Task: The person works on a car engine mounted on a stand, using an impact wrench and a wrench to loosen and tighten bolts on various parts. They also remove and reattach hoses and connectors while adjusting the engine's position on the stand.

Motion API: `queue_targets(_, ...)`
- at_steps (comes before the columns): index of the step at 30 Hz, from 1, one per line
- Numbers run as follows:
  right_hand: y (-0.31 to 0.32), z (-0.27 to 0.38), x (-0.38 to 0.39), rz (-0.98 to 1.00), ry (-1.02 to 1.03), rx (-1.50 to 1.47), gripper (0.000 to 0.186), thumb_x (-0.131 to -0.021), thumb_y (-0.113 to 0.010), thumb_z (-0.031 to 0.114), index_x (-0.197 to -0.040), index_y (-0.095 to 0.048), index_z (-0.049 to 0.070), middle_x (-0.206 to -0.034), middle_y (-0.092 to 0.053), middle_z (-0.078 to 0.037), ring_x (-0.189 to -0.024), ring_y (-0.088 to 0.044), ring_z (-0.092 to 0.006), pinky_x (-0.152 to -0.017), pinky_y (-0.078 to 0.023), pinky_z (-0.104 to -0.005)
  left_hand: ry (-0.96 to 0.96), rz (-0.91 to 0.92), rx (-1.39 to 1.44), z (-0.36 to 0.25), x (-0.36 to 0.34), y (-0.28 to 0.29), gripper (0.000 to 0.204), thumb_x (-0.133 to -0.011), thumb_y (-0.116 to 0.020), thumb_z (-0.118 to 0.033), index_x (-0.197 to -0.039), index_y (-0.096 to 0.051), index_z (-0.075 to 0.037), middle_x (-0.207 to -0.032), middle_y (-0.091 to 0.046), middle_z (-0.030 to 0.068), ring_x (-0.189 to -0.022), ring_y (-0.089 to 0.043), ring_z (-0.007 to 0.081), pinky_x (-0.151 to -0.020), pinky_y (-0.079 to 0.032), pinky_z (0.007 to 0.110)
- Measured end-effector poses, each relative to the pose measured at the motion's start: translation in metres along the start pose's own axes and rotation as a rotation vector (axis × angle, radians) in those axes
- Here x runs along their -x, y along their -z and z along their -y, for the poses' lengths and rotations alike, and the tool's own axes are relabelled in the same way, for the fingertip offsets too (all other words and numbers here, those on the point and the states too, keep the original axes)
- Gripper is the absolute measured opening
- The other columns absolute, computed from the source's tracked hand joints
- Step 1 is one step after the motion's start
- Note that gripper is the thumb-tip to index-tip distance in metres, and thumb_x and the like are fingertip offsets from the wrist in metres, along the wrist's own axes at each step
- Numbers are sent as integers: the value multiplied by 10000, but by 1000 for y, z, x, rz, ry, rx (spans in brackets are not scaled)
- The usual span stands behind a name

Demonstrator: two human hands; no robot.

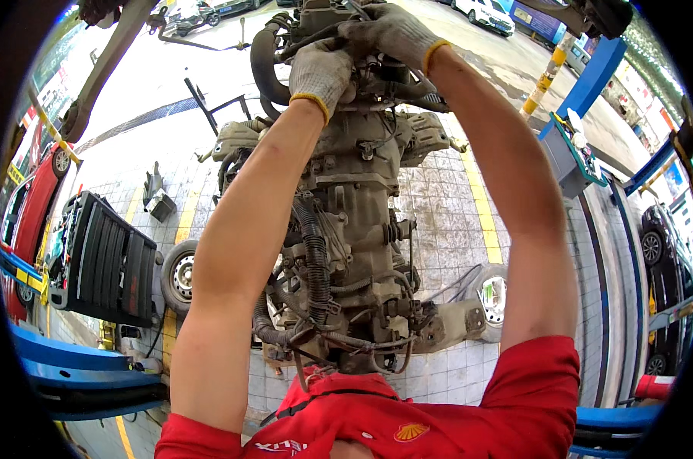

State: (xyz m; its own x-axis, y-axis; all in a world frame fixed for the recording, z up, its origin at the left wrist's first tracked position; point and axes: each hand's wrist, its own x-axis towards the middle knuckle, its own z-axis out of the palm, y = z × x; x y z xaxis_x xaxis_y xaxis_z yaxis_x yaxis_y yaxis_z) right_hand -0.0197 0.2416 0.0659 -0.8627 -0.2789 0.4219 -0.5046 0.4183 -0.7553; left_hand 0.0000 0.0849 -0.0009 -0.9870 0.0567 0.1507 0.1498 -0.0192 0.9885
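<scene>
A large, dirty engine with its gearbox (354, 203) stretches from in front of my chest up to the far edge of the view. Both my hands wear whitish knit gloves with yellow cuffs and reach to its far end. My left hand (320, 74) is closed beside a thick dark hose (264, 65), its fingers curled inward. Just right of it and farther off, my right hand (396, 34) is closed among dark hoses and parts. What either hand grips is hidden by the gloves. A black corrugated hose (313, 264) runs along the gearbox's left side.
Blue lift arms (79, 367) come in at lower left, with a blue post (595, 73) at upper right. Wheels (180, 277) lie on the tiled floor, near a black slatted panel (113, 264). A grey tool cart (568, 157) stands right. Parked cars surround the bay.
</scene>
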Motion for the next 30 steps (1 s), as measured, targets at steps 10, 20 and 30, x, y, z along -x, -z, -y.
queue_targets(10,15,10,24,-214,19,506,512,-938,-728,476,-1183,-730,27,-888,-712,-76,-769,-629,-166,-703,-514,-355,-192,100,-203,-7,-3,9,391,-942,-751,-383,-1106,-749,-29,-762,-691,60,-664,-666,149,-608,-534,313)
queue_targets(20,95,-14,226,-520,59,-546,354,-1069,-550,310,-1261,-676,40,-756,-460,45,-634,-431,-81,-545,-359,-209,-631,-4,-1010,-18,1,60,617,-979,-586,-633,-1131,-777,-66,-863,-765,156,-834,-743,231,-831,-587,398)
queue_targets(30,16,-25,388,-867,-529,-1524,288,-1054,-577,166,-1173,-510,-88,-768,-450,11,-663,-460,-134,-631,-480,-271,-444,170,-1648,41,75,105,560,-1060,-485,-503,-1533,-490,-204,-1505,-540,141,-1363,-554,309,-1138,-491,461)
